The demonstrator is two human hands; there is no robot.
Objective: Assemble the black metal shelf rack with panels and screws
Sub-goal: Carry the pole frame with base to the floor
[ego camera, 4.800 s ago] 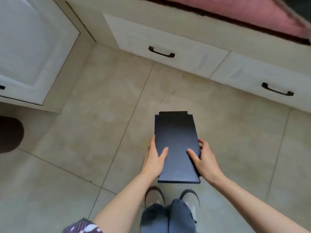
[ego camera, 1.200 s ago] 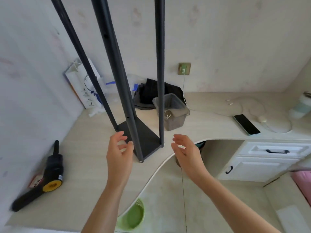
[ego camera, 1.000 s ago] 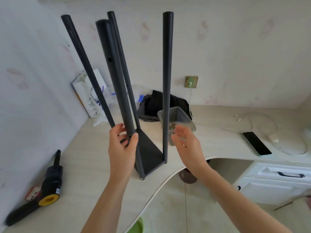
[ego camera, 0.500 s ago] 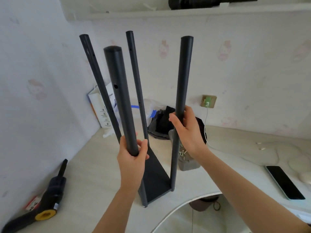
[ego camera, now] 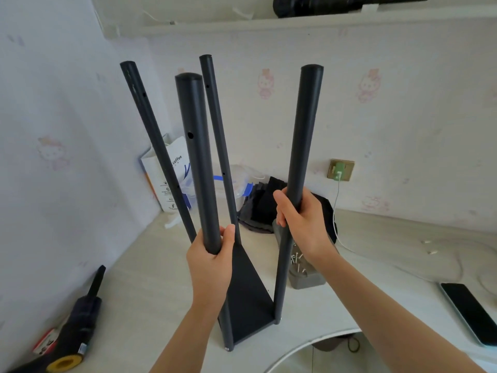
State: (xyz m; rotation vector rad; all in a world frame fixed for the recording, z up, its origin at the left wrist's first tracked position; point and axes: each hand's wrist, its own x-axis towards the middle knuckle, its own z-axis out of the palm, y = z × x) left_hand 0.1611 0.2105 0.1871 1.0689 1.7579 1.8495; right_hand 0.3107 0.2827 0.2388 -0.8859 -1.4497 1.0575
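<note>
On the pale wood-grain table [ego camera: 150,278], close to its curved front edge, stands the part-built black metal shelf rack [ego camera: 243,300]: one flat black bottom panel [ego camera: 246,286] with four round black metal posts rising from its corners. Small bright fittings show at the feet of the two near posts, which suggests the panel is already screwed on.

The left hand [ego camera: 212,262] is wrapped round the near-left post [ego camera: 197,162] at about mid-height, thumb across the front. The right hand [ego camera: 302,224] holds the near-right post [ego camera: 304,146] in the same closed grip, slightly higher. Holding two posts at once looks meant to steady or shift the frame as one piece, since the posts are tied together only at the base. The two far posts [ego camera: 215,130] are untouched and lean outward at the top, consistent with no upper panel being fitted yet.

Just right of the rack, partly behind the near-right post, sits a grey translucent plastic tub [ego camera: 304,275] holding loose silver screws, within easy reach for fastening. Well left of the rack, near the wall, lies a black tool with a yellow end [ego camera: 72,327]; its type is uncertain, possibly a powered driver. Side holes are visible in the posts above the hands, apparently the mounting points for further panels.
</note>
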